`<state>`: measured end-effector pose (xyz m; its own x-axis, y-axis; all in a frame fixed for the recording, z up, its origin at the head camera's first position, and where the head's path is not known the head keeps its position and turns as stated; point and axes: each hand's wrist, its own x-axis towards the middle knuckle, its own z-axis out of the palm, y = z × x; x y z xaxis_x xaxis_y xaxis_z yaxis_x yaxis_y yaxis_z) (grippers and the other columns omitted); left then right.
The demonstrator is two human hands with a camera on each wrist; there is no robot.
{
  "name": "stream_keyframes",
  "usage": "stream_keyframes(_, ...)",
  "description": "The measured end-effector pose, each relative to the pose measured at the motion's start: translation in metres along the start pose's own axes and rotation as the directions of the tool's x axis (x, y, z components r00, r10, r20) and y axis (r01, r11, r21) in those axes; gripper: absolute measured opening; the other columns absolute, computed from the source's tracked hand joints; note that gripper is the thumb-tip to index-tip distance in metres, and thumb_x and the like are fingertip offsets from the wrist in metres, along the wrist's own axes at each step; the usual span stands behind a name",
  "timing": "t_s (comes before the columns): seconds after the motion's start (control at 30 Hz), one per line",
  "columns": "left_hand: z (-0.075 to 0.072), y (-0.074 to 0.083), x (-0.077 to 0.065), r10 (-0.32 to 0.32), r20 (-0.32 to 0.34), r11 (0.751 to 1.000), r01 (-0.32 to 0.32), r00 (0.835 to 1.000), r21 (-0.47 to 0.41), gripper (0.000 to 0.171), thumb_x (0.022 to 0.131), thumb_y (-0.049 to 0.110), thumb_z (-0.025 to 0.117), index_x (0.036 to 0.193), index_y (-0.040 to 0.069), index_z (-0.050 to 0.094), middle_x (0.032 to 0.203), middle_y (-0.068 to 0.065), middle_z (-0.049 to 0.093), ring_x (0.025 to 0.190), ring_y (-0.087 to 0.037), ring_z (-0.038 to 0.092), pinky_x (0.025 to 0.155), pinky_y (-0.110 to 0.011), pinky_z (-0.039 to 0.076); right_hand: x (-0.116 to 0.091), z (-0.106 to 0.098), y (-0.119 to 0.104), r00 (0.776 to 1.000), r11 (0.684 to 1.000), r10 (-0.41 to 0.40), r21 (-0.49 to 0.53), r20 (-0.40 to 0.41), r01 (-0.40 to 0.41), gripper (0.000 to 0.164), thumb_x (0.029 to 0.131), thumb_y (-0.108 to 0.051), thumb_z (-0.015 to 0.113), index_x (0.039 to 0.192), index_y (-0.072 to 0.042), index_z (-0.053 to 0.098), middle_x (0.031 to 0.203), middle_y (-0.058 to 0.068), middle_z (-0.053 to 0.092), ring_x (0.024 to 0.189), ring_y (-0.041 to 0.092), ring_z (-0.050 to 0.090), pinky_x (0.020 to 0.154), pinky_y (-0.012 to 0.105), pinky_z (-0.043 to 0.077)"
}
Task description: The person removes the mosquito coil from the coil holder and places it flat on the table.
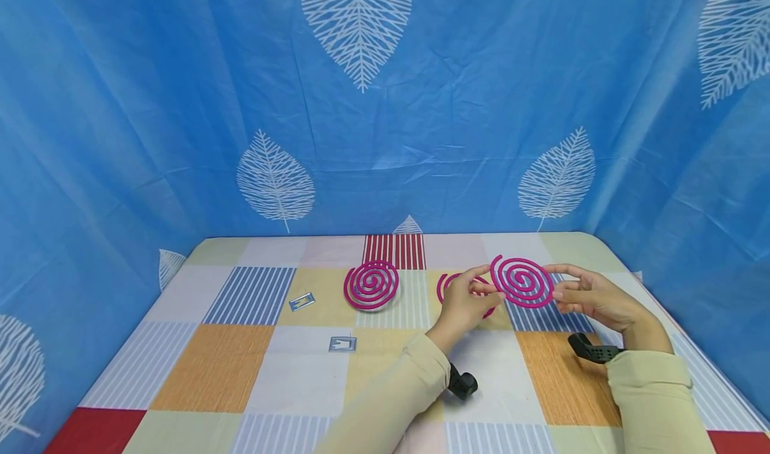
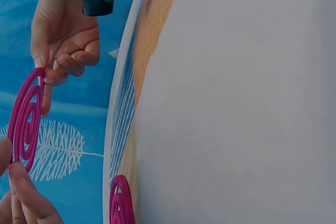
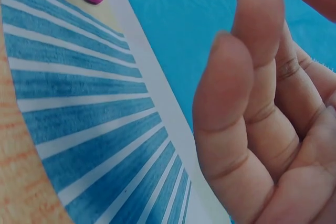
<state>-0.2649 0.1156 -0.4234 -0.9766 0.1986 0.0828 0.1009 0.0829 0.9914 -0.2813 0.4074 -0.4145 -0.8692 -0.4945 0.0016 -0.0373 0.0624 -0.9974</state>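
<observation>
The left hand [image 1: 460,303] and the right hand [image 1: 603,300] together support one magenta spiral coil [image 1: 522,281]. The left hand pinches the coil's near-side rim between thumb and fingers; the right hand pinches the opposite rim in the same way. The coil is located between the two hands, raised off the tabletop [image 1: 210,364], with its broad face visible in the head view. In the right wrist view, the fingers of the right hand cover most of the coil.

A second coil [image 1: 442,285] lies on the tabletop just behind the left hand, which partly hides it. A third coil [image 1: 371,285] is positioned to the left of the left hand, well apart from it. Two small metal plates, each with a cut-out, are also to the left of the left hand: the far plate [image 1: 302,301] sits beyond the third coil, and the near plate [image 1: 343,344] sits closer to the left forearm.

Each wrist carries a black device; the left device [image 1: 463,382] is below the left hand, the right device [image 1: 592,348] below the right hand. A patchwork cloth covers the tabletop. A blue curtain [image 1: 433,120] with white leaf prints hangs beyond both hands.
</observation>
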Motion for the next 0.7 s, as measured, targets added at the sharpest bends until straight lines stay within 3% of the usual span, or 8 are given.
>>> stream_keyframes(0.13,0.004,0.002,0.000,-0.009,-0.012,1.000,0.009,1.000,0.010,0.054,0.093,0.007,0.086,0.145,0.010,0.069,0.089,0.005,0.078,0.068,-0.003,0.060,0.057,-0.016,0.046,-0.002,-0.002,0.002,1.000,0.999,0.014,0.035,-0.002,-0.014,0.047,0.107,0.005,0.059,0.131,-0.035,0.069,0.104,0.001,0.080,0.085,0.015,0.076,0.081,0.029,0.064)
stream_keyframes(0.3,0.011,0.002,0.003,-0.024,-0.027,1.000,0.024,0.999,-0.003,0.055,0.091,0.005,0.087,0.143,0.010,0.071,0.084,0.007,0.076,0.064,-0.015,0.067,0.056,-0.018,0.045,-0.006,-0.005,0.004,0.999,0.998,0.030,0.064,-0.026,-0.028,0.047,0.107,0.005,0.060,0.130,-0.035,0.071,0.104,0.001,0.080,0.085,0.015,0.076,0.081,0.029,0.064)
stream_keyframes(0.5,0.016,0.002,0.005,-0.045,-0.025,0.999,0.046,0.999,0.025,0.055,0.090,0.007,0.088,0.142,0.012,0.072,0.085,0.007,0.076,0.074,-0.002,0.059,0.066,-0.019,0.047,-0.011,-0.010,0.007,0.996,0.998,0.060,0.026,-0.072,-0.058,0.047,0.108,0.003,0.061,0.128,-0.039,0.071,0.101,-0.001,0.080,0.081,0.015,0.072,0.077,0.028,0.063)
stream_keyframes(0.7,0.019,0.001,0.006,-0.056,-0.004,0.998,0.056,0.998,0.033,0.054,0.091,0.008,0.087,0.143,0.012,0.071,0.086,0.008,0.076,0.077,-0.001,0.058,0.072,-0.021,0.048,-0.015,-0.013,0.010,0.988,0.995,0.101,-0.004,-0.117,-0.102,0.046,0.108,0.000,0.063,0.124,-0.042,0.071,0.099,-0.002,0.080,0.077,0.014,0.069,0.073,0.027,0.062)
